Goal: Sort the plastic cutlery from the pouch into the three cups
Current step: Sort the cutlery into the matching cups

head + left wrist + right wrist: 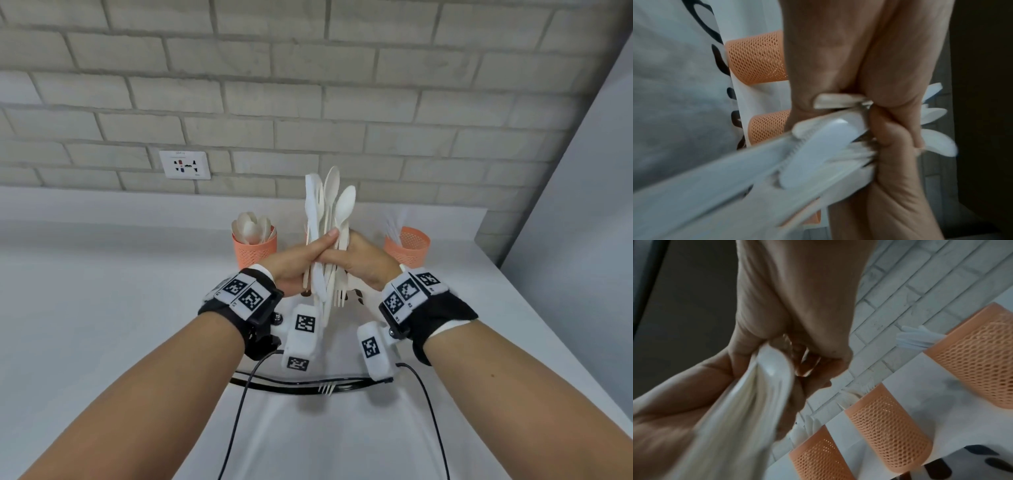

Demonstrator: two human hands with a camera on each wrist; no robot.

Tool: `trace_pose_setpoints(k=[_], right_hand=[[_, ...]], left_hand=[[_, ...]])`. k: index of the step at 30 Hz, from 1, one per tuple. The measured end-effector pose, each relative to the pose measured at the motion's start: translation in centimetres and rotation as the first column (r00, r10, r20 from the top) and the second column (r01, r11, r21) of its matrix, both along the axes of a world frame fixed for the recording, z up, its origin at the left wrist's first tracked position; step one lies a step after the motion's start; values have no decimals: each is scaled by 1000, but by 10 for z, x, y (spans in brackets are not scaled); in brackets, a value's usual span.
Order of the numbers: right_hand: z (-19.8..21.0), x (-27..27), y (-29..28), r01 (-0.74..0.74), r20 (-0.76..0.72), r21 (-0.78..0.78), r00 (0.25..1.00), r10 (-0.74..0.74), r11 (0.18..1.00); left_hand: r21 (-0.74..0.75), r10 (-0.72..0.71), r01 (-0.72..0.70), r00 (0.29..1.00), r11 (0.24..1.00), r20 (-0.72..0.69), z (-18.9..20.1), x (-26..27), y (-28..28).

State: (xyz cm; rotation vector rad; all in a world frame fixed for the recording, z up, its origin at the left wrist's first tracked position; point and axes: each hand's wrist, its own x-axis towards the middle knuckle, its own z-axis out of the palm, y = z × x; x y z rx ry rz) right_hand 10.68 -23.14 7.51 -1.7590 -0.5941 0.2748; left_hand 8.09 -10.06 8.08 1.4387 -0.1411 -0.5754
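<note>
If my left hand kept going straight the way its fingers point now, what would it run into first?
The left hand points right across the cutlery bundle, so it would press straight into the right hand, which grips the same bundle. They already look in contact. The cups sit farther back, probably off that line.

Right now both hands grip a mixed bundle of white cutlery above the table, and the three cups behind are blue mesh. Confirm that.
Not quite: the cups are orange mesh, as the right wrist view shows. Otherwise correct: the left hand and right hand grip the mixed bundle above the table.
</note>
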Motion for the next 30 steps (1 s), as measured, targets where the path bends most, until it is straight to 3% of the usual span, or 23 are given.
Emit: trace_pose_setpoints(k=[6, 10, 16, 19, 22, 24, 27, 30], right_hand=[[3, 12, -10, -114, -19, -302, 993, 114, 946], [4, 20, -5, -228, -76, -352, 974, 214, 908], [-8, 33, -7, -55, -73, -168, 996, 44, 984], [-11, 39, -6, 201, 92, -57, 976, -195, 978], [0, 36, 0, 251, 191, 136, 942, -274, 958], [3, 31, 11, 251, 293, 68, 920, -260, 966], [1, 30, 27, 367, 422, -59, 852, -310, 928], [3, 33, 33, 427, 437, -91, 829, -349, 899]], left_hand=[[-5, 13, -14, 1000, 1000, -19, -12, 10, -4], [-97, 73, -85, 990, 992, -119, -18, 19, -7], [-174, 192, -216, 971, 961, -145, -17, 33, -5], [-211, 298, -312, 950, 926, -98, -19, 41, -1], [-206, 424, -423, 905, 882, -43, -23, 41, -4], [-194, 471, -457, 882, 868, 28, -24, 38, -11], [-164, 468, -445, 872, 880, 144, -29, 36, -20], [-83, 464, -457, 864, 886, 195, -32, 33, -14]])
